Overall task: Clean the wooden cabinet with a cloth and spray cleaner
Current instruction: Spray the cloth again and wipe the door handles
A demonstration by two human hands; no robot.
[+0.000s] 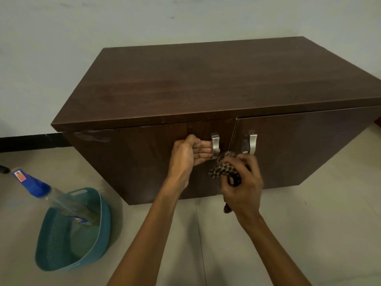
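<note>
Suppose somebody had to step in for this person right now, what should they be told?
Left hand grips the left door handle.
Right hand holds the checked cloth near the right handle.
Spray bottle leans in the teal basket on the floor, left of the cabinet.
Done: cannot tell how much is wiped.
Likely left: wiping doors and handles.

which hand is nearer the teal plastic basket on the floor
Left. The left hand grips a silver door handle, right of the teal basket; the right hand holds a checkered cloth farther right.
</note>
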